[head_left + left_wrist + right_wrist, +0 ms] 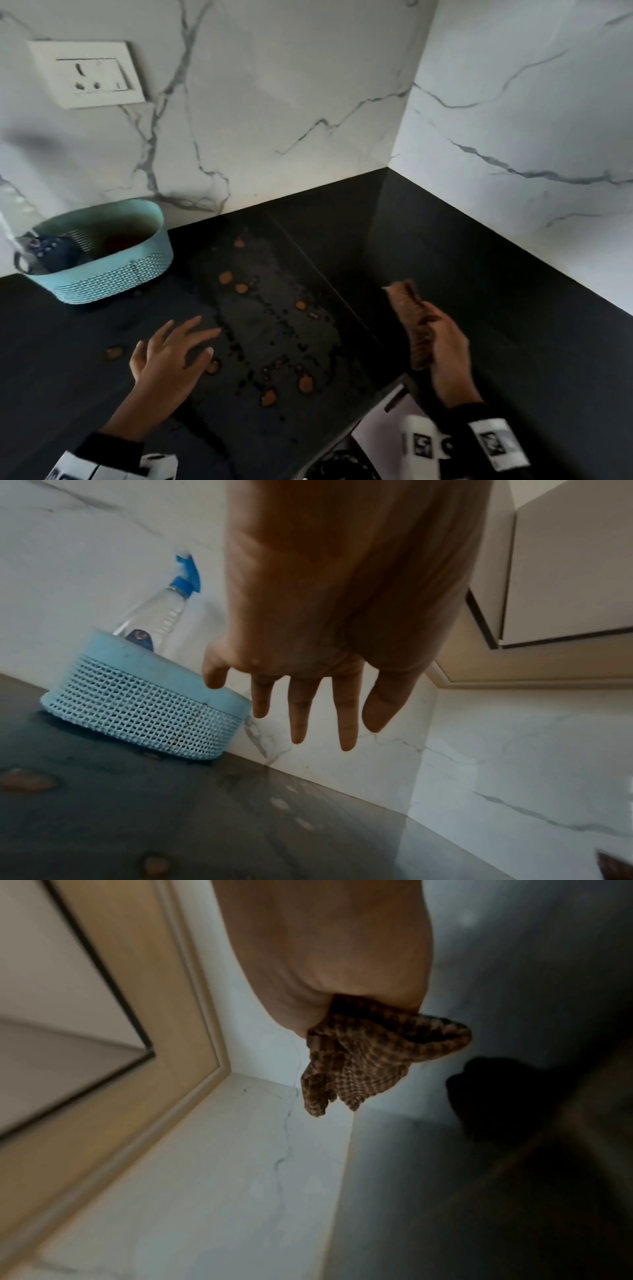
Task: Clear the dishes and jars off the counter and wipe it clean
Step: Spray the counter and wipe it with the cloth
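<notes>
**Over the black tabletop, a cloth is held beside the spills**

In the right hand [445, 346] a folded brown cloth [409, 315] is clenched, its long axis running away from the body. The orange spills [301, 342] lie just to its left on the tabletop [462, 274]. The left hand [171, 356] is spread flat, released, touching their near-left edge, beside a blue basket [113, 274].

The counter [445, 240] is viewed from overhead; wrist views sit low, sharing the marble wall [514, 750].
</notes>
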### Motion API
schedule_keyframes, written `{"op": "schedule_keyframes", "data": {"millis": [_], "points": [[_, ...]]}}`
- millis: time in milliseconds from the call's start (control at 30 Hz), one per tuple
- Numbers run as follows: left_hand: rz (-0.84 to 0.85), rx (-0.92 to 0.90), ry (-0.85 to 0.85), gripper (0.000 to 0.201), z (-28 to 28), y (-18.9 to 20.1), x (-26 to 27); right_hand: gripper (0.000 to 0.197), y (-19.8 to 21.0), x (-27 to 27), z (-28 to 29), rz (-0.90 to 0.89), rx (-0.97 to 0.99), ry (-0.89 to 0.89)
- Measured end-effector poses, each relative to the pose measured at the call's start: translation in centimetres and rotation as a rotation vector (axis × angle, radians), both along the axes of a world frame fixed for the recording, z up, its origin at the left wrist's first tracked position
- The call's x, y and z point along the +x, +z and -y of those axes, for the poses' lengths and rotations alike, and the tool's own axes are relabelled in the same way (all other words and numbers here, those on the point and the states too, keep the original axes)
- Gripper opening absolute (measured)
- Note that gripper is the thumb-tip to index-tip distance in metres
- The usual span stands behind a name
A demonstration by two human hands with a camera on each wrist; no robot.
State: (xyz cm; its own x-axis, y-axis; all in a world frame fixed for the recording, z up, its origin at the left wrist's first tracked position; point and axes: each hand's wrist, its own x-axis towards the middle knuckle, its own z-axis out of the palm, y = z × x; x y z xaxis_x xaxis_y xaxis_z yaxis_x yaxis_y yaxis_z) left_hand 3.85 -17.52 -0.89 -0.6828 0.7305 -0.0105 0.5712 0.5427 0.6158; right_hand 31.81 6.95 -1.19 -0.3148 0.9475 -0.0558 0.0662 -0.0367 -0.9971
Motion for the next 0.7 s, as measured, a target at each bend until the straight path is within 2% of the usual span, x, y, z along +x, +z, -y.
{"op": "schedule_keyframes", "data": {"millis": [67,100,167,233,333,467,567,600,700], "points": [[0.044,0.013,-0.007,0.025,0.3,-0.2,-1.8,0.024,-0.4,1.3,-2.8,0.091,0.092,-0.077],[0.072,0.016,-0.014,0.035,0.5,-0.2,-2.5,0.028,-1.0,1.6,-4.0,0.217,0.132,-0.129],[0.091,0.034,-0.023,0.047,0.6,-0.6,-3.8,0.037,-3.3,1.1,-5.1,0.414,0.168,-0.119],[0.089,0.048,-0.027,0.042,0.2,-0.6,-4.4,0.044,-5.3,-0.1,-4.1,0.468,0.184,-0.029],[0.099,0.037,0.009,0.023,-0.4,-1.1,-5.3,0.040,-6.8,-3.4,-2.4,0.549,0.175,0.068],[0.115,0.050,0.027,0.035,-0.9,-1.1,-5.8,0.047,-6.2,-7.7,-0.6,0.654,0.147,0.295],[0.077,0.040,0.069,0.041,-0.6,-0.9,-6.0,0.061,-5.5,-9.3,-2.0,1.044,0.358,0.416],[0.068,0.041,0.086,0.044,-0.4,-0.9,-6.3,0.062,-5.5,-9.7,-2.8,1.127,0.339,0.476],[0.041,0.039,0.128,0.053,0.3,-1.1,-7.3,0.060,-5.4,-11.3,-4.5,1.172,0.279,0.602]]}}
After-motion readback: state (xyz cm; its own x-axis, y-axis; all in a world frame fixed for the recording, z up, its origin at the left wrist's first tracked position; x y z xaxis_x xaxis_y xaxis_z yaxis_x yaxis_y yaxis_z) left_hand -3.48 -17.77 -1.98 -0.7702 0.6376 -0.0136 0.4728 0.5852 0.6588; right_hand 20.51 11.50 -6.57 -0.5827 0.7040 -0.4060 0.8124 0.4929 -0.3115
